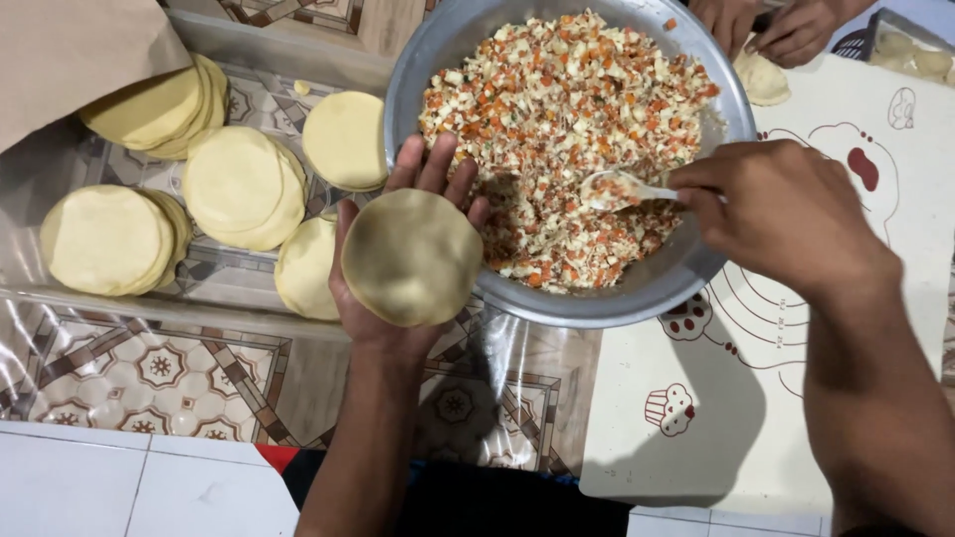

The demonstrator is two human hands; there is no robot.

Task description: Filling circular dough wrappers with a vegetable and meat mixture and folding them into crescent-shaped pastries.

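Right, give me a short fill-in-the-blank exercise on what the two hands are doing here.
1. The left hand holds a flat round of ____ on its open palm.
2. The right hand dips a ____ into the filling.
3. The filling sits in a big round metal ____.
4. Stacks of rounds lie on the person's ____ side.

Missing words: dough; spoon; bowl; left
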